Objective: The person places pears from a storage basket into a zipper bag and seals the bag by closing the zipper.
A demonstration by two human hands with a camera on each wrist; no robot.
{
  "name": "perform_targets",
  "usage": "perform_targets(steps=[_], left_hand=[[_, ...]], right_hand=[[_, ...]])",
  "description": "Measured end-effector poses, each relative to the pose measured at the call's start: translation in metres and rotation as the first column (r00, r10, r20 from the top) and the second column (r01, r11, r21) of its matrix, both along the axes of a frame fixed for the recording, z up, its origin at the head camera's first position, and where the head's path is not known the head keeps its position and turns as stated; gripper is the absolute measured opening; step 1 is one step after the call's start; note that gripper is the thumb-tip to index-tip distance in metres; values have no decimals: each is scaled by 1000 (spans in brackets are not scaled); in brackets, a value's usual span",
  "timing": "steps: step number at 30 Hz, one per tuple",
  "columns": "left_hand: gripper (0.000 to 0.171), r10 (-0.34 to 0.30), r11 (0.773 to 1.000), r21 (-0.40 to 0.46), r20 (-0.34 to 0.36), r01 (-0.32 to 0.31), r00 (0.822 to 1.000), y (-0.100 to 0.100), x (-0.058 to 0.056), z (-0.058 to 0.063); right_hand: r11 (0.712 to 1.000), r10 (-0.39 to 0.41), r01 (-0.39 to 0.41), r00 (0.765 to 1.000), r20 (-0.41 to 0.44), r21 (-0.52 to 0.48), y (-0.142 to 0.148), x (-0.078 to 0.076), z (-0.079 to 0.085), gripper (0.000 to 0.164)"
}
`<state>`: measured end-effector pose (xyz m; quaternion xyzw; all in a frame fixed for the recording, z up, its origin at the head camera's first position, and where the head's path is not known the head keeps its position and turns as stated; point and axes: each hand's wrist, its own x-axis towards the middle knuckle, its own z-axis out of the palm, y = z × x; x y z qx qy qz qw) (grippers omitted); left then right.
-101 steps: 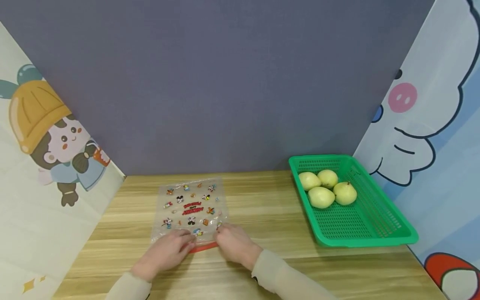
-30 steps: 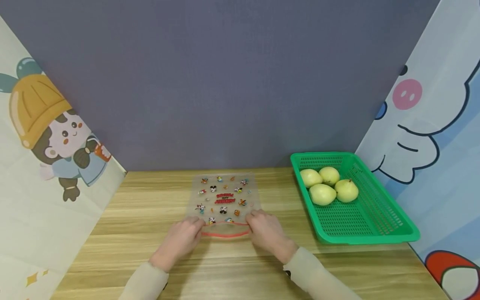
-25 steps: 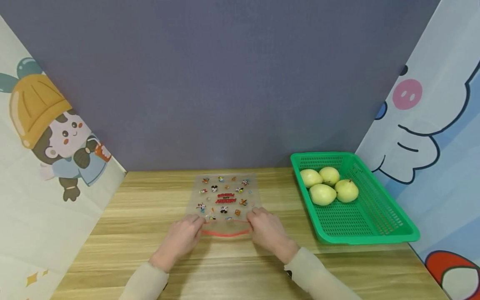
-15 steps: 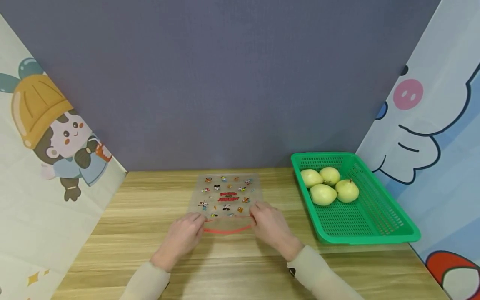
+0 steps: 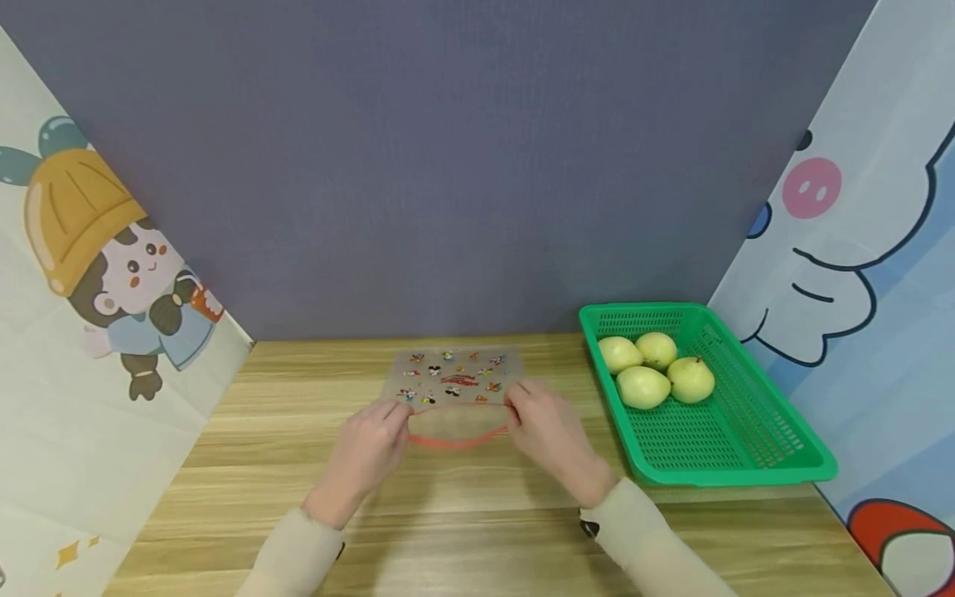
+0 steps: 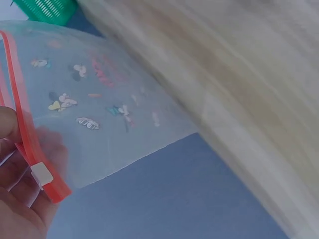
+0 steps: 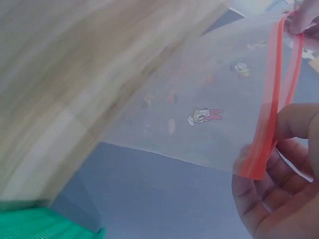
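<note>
A clear zip bag (image 5: pixel 458 377) printed with small cartoon figures has its red-edged mouth facing me, lifted off the table and parted into two red strips. At the mouth's left end, my left hand (image 5: pixel 370 444) grips the rim between thumb and fingers; the white slider (image 6: pixel 42 174) shows beside those fingers in the left wrist view. My right hand (image 5: pixel 548 427) pinches the other end of the red zip strip (image 7: pixel 264 134). Nothing shows inside the bag. Its far end stays low, against the table.
At the right stands a green plastic basket (image 5: pixel 727 431) with several yellow pears (image 5: pixel 643 387) in its left part. The wooden table (image 5: pixel 462 531) ends at a grey-blue panel (image 5: pixel 462 166) at the back. Cartoon-printed sheets flank both sides.
The bag has moved right from its earlier place. Both hands have since raised its near edge, and the gap between the red strips has widened. The basket and pears stay put.
</note>
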<state>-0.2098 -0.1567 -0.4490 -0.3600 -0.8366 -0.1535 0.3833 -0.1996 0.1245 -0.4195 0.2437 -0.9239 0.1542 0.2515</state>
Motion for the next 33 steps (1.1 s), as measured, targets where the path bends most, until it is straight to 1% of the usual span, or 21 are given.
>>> perform_targets(steps=[5,8,15,19,25,30,33], left_hand=[[19,18,1000,16,-9,-18,1000,4,-2,11],[19,21,1000,18,15,-21,1000,6,-2,16],[21,3,1000,26,60,-5,998,11,-3,28],[21,13,1000,17,77,-15,997,13,-2,31],[21,24,1000,-3,86,-23,996,14,-1,33],[19,19,1000,-2,67,-19,998,15,-2,33],[20,13,1000,11,47,-13,999,15,-4,32]], right_hand=[[999,-35,36,999,23,-22,4,0,12,11],[998,-52,54,998,38,-36,6,0,17,11],[997,-23,24,1000,10,-67,11,-2,26,17],[999,5,-5,1000,11,-46,14,-3,26,20],[999,32,-32,999,14,6,17,-2,27,20],[1000,16,-16,1000,2,2,21,-1,25,17],[1000,21,-21,1000,-17,-1,22,-1,23,17]])
